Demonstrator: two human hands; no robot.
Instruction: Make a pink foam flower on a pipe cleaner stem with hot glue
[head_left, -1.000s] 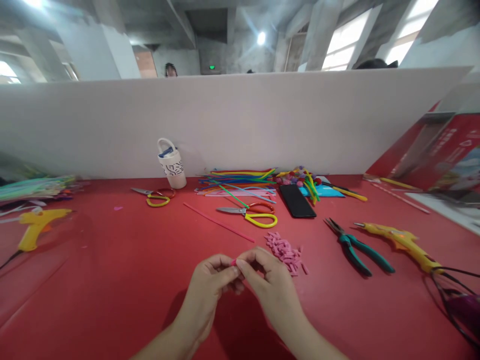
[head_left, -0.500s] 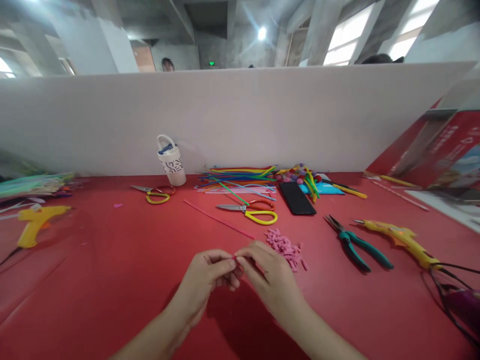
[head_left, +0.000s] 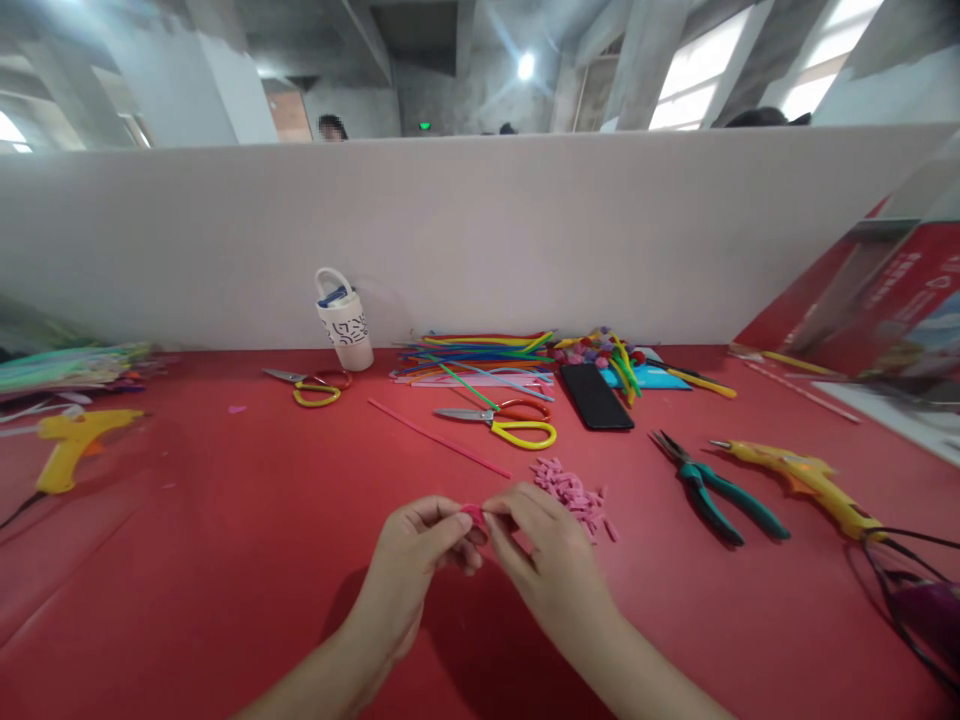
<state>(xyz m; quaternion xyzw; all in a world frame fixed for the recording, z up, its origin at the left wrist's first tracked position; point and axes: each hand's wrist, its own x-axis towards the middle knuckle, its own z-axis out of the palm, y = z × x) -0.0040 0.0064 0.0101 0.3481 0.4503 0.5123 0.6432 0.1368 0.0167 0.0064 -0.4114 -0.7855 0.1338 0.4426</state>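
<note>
Heap (head_left: 571, 494) apparently cut, strip (head_left: 439, 437) whole

At near centre, a pink piece (head_left: 474, 514) is pinched by the left hand (head_left: 415, 541) and right hand (head_left: 541, 541), fingertips closed; its handling seems unfinished. The heap is gathered rightward; the strip is left farther off.

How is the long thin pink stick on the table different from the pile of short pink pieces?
The long thin pink stick is one long strip, but the pile of short pink pieces is many little bits. The stick lies nearly straight by itself; the pieces are jumbled, pointing different ways. Both are pink and lie on the red table.
</note>
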